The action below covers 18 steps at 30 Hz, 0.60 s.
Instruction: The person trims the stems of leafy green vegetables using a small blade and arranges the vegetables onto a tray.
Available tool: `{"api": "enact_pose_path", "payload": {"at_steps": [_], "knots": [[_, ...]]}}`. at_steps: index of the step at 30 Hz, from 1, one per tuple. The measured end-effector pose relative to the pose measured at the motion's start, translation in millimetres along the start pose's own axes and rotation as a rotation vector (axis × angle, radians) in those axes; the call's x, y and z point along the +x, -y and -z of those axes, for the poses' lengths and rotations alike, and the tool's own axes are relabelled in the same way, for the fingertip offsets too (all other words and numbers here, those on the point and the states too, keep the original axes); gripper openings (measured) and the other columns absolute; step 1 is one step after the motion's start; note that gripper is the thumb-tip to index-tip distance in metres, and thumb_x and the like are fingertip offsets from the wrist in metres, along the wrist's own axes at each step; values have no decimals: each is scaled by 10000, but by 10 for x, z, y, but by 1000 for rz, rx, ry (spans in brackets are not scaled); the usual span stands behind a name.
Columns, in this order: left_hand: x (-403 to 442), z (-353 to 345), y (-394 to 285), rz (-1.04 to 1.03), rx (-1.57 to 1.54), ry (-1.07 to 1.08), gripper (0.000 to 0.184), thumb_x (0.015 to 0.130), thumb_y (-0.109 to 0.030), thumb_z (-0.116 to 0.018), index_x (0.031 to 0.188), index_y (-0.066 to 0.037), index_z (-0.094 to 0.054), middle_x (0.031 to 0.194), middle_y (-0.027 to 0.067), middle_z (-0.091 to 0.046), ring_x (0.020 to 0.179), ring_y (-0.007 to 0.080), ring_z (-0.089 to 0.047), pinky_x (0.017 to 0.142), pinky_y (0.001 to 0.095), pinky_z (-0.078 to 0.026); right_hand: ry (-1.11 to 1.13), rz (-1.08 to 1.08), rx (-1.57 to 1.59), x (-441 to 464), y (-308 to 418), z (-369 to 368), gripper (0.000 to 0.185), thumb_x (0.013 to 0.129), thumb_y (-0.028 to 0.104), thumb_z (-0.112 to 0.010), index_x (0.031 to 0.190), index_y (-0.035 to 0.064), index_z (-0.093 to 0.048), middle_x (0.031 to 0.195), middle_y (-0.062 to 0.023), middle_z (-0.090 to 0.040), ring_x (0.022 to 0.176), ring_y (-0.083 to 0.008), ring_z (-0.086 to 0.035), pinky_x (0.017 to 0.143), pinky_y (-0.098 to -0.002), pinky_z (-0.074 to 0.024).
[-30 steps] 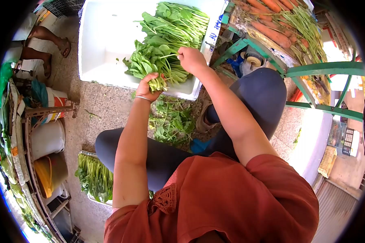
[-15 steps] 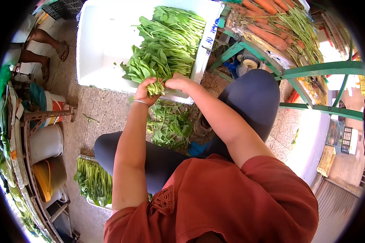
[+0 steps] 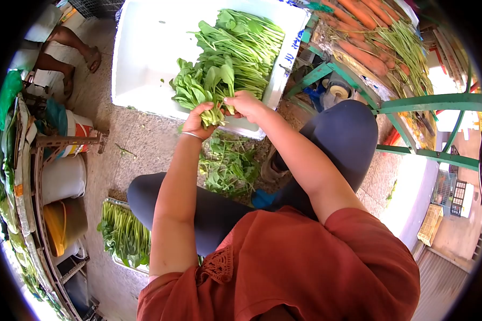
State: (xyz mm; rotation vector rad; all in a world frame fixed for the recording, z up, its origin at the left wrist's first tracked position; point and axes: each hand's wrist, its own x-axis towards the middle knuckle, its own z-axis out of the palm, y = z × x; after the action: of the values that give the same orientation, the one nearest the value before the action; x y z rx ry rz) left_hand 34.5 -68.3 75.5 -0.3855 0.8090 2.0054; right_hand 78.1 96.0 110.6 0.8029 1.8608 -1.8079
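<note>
My left hand (image 3: 199,122) is closed around the stems of a small bunch of leafy greens (image 3: 191,88) at the near edge of a white foam box (image 3: 144,59). Right beside it, my right hand (image 3: 245,105) has its fingers pinched at the base of a few upright leafy stems (image 3: 226,77), close against the bunch. Inside the box, a thick pile of the same greens (image 3: 249,51) lies along the right side, stems pointing right. Loose leaves and stalks (image 3: 227,166) are heaped on the floor below my hands, between my legs.
A green metal stand (image 3: 428,103) with carrots (image 3: 363,56) is at right. A tray of greens (image 3: 126,232) sits on the floor by my left knee. At left, a rack holds buckets (image 3: 64,179). Another person's feet (image 3: 93,60) are at upper left.
My right hand has shifted slightly, and a few upright leafy stems now show in its fingers. My left hand keeps hold of its bunch. The whole view has shifted a little.
</note>
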Motion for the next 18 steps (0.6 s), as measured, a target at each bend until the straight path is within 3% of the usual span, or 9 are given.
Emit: {"api": "enact_pose_path", "payload": {"at_steps": [3,5,6,7,9,10,11,14,18], "knots": [[-38,-41,-2,10,54,79,292,739,-150,-650,1012,-69,-584,954,88,-636,853,229,-603,820,379,-456,-8,52,75,-81,59,-58,238,916,262,-517,895,34,-579,724,-42,-601,635,-110,-584,493,-250,-409],[-31,-35,32,-8,24,29,294,733,-152,-662,1005,-74,-586,951,74,-638,862,230,-600,830,382,-450,-102,218,-184,22,-76,-117,257,925,266,-502,900,18,-567,711,-47,-586,635,-129,-569,495,-298,-412],[-58,-59,23,8,24,41,287,734,-143,-662,1003,-77,-588,949,67,-638,880,229,-597,854,377,-449,-166,294,-430,-8,-41,-174,339,954,308,-421,895,3,-557,695,-81,-571,581,-195,-548,513,-350,-417],[-73,-92,27,9,25,43,287,734,-143,-662,1003,-77,-588,949,67,-638,880,229,-597,854,377,-449,-168,295,-430,-51,-16,-192,339,954,308,-421,895,3,-557,695,-81,-571,581,-195,-548,513,-350,-417],[-82,-127,66,-28,-23,57,287,742,-125,-652,1015,-69,-584,958,64,-636,899,226,-593,876,367,-447,-159,364,-676,-174,-9,-243,432,939,389,-351,975,6,-549,823,-218,-599,737,-376,-590,675,-428,-466],[-74,-108,68,-25,-22,56,287,742,-125,-652,1015,-69,-584,958,64,-636,899,226,-593,876,367,-447,-301,483,-802,-141,-108,-313,440,941,395,-309,1054,38,-539,913,-184,-570,857,-358,-571,734,-458,-438],[-70,-89,63,-41,-39,70,295,747,-117,-647,1028,-61,-579,976,70,-633,915,227,-590,892,368,-442,-301,479,-799,-156,-156,-315,440,941,395,-309,1054,38,-539,913,-184,-570,857,-358,-571,734,-458,-438],[-89,-87,82,-57,-84,110,307,756,-101,-636,1051,-46,-569,1011,83,-625,946,229,-583,918,374,-435,-284,444,-919,-339,-37,-336,473,930,406,-292,1163,66,-527,1169,-142,-443,1145,-305,-405,862,-477,-337],[-173,-240,78,-103,-111,81,319,755,-107,-668,1052,-63,-561,1014,78,-607,947,225,-576,908,393,-443,-595,727,-986,-313,-117,-414,496,917,398,-335,1167,-2,-487,1203,-147,-440,1126,-304,-426,875,-463,-331]]}}
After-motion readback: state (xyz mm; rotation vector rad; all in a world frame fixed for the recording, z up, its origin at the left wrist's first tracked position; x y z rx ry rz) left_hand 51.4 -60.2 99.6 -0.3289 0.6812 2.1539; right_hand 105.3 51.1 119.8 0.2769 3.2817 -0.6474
